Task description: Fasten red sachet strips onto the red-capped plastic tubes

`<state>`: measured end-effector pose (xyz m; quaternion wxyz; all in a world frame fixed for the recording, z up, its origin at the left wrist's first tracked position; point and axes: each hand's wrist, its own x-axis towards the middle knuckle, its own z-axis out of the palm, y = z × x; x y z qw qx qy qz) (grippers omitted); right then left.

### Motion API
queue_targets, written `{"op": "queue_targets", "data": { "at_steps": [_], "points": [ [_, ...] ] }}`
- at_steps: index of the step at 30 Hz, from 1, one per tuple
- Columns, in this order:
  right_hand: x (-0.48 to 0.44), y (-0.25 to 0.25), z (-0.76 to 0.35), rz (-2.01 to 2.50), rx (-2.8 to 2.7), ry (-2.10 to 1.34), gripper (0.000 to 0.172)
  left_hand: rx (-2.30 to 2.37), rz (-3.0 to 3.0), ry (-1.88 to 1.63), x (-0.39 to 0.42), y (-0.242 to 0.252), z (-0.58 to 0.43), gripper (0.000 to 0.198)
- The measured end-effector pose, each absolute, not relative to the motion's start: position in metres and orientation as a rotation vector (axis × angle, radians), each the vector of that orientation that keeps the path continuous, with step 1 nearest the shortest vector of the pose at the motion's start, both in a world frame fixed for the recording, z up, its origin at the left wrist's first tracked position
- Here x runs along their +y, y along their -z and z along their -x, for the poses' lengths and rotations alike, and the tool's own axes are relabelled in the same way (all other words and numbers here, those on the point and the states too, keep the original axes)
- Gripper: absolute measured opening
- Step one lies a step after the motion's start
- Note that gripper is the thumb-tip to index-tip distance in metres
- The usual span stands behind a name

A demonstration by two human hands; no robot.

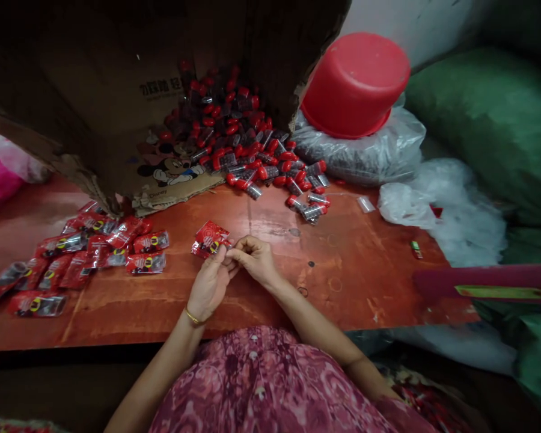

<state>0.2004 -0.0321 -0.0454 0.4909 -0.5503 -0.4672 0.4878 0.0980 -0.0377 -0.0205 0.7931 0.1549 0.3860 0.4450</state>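
Both hands meet over the front middle of the red table [270, 288]. My left hand [211, 282], with a gold bangle at its wrist, is closed on the lower edge of a red printed packet [211, 237]. Thumb and fingers of my right hand [255, 258] are pinched together at the packet's near right corner, touching the left fingertips. What exactly lies between the right fingertips is too small to make out. To the left lies a group of filled red packets [97, 246], some overlapping, with clear lower parts.
A torn cardboard box [175, 198] spills many small clear tubes with red caps [252, 150] onto the table. An upturned red tub [356, 78] sits on a filled plastic bag [365, 153] at the back right. Plastic bags [460, 210] and a green sack [482, 126] stand to the right.
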Motion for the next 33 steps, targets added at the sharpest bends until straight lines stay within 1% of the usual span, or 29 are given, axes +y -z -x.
{"op": "queue_targets", "data": {
  "at_steps": [3, 5, 6, 7, 9, 11, 13, 15, 17, 18, 20, 22, 24, 26, 29, 31, 33],
  "points": [
    [-0.019, 0.047, -0.229, 1.548, -1.427, -0.770, 0.040, 0.959, -0.440, -0.928, -0.030, 0.014, -0.081, 0.021],
    [-0.008, 0.046, -0.265, 1.735, -1.560, -0.348, 0.038, 1.087, -0.473, -1.034, -0.017, 0.006, -0.057, 0.016],
    [-0.002, 0.046, -0.286, 1.842, -1.573, -0.149, 0.040, 1.160, -0.460, -1.129, -0.009, 0.002, -0.042, 0.014],
    [0.002, 0.048, -0.306, 1.959, -1.557, 0.016, 0.044, 1.239, -0.408, -1.243, 0.000, -0.003, -0.025, 0.015],
    [0.007, 0.055, -0.339, 2.159, -1.567, 0.174, 0.046, 1.356, -0.264, -1.427, 0.016, -0.012, 0.008, 0.033],
    [0.003, 0.066, -0.355, 2.215, -1.707, 0.208, 0.042, 1.345, -0.228, -1.558, 0.026, -0.017, 0.033, 0.041],
    [-0.006, 0.075, -0.354, 2.161, -1.844, 0.204, 0.039, 1.317, -0.210, -1.630, 0.027, -0.017, 0.041, 0.043],
    [-0.014, 0.081, -0.343, 2.075, -1.886, 0.211, 0.036, 1.314, -0.174, -1.639, 0.023, -0.012, 0.033, 0.039],
    [-0.015, 0.082, -0.331, 2.004, -1.852, 0.228, 0.033, 1.372, -0.284, -1.581, 0.017, -0.001, 0.011, 0.030],
    [-0.011, 0.080, -0.326, 1.975, -1.824, 0.230, 0.033, 1.434, -0.440, -1.533, 0.015, 0.005, -0.002, 0.024],
    [0.007, 0.077, -0.320, 1.936, -1.771, 0.201, 0.036, 1.587, -0.961, -1.362, 0.011, 0.019, -0.027, 0.023],
    [0.032, 0.073, -0.318, 1.934, -1.739, 0.148, 0.039, 1.658, -1.323, -1.214, 0.012, 0.031, -0.047, 0.029],
    [0.058, 0.070, -0.316, 1.981, -1.726, 0.100, 0.041, 1.713, -1.715, -0.974, 0.014, 0.042, -0.058, 0.035],
    [0.080, 0.066, -0.312, 2.049, -1.734, 0.059, 0.042, 1.733, -2.040, -0.684, 0.016, 0.050, -0.064, 0.037],
    [0.099, 0.062, -0.309, 2.077, -1.812, 0.015, 0.038, 1.671, -2.258, -0.470, 0.019, 0.059, -0.067, 0.038],
    [0.102, 0.061, -0.313, 2.022, -1.908, -0.006, 0.035, 1.597, -2.339, -0.424, 0.021, 0.061, -0.070, 0.039],
    [0.099, 0.060, -0.321, 1.962, -1.978, -0.027, 0.036, 1.545, -2.380, -0.389, 0.023, 0.061, -0.074, 0.038]
  ]
}}
